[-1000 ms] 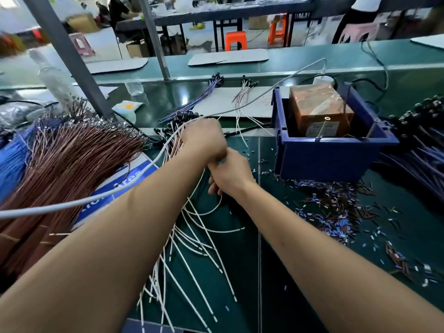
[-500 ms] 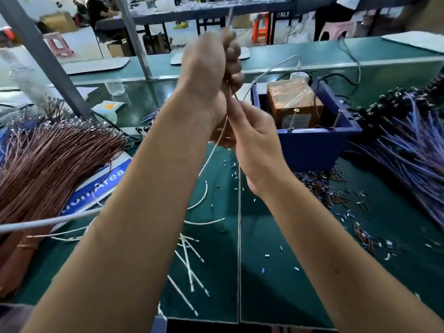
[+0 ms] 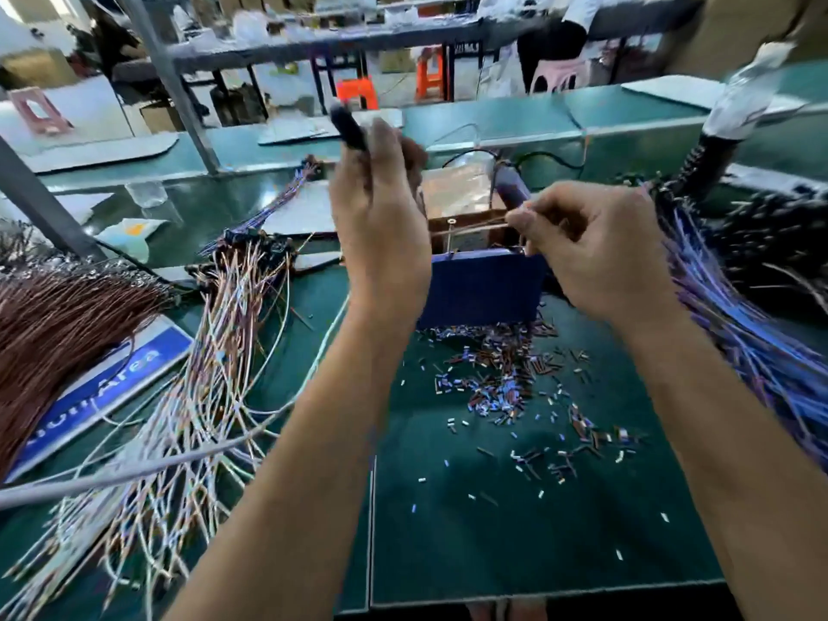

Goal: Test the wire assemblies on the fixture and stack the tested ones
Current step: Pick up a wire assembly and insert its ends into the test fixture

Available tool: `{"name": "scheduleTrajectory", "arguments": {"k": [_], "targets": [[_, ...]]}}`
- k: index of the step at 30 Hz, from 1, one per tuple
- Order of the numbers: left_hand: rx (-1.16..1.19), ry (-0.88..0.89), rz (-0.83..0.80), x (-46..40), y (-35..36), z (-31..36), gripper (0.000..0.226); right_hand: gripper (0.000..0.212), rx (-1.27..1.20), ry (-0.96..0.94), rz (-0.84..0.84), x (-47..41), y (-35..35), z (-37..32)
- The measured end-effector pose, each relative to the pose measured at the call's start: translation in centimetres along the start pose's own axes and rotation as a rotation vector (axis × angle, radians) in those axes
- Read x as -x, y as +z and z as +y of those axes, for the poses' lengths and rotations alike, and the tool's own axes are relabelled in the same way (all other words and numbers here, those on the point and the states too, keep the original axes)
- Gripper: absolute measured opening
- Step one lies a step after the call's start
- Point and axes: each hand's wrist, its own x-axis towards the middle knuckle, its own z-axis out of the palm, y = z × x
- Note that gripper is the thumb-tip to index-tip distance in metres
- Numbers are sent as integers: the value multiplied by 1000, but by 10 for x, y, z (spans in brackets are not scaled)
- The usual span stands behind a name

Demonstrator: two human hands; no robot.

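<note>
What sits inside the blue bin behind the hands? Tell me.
Inside the blue bin a brown box-like unit shows, wrapped in clear film, with a thin wire stretched across it. The left hand and right hand cover its sides; the bin's floor is hidden.

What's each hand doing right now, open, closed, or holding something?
Left hand: closed around a dark probe.
Right hand: pinching a thin wire above the blue bin.

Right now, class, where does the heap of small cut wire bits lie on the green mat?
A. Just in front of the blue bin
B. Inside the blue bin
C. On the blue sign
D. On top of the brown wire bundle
A: the small cut bits are scattered on the green mat, against the near wall of the blue bin.
</note>
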Motion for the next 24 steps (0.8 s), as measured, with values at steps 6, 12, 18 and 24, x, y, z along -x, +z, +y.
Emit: {"name": "scheduleTrajectory", "arguments": {"k": [6,12,18,24], "targets": [[-705,349,-490,71,-3,-63,12,47,207,-142,-77,43,15,35],[-853,298,-651,78,-17,-88,19,23,166,-132,-78,56,29,47],[-776,258,-657,75,-24,-96,15,20,40,-91,-148,61,26,48],[-700,257,-669,74,-26,-102,16,14,-54,-55,-111,61,23,47]]}}
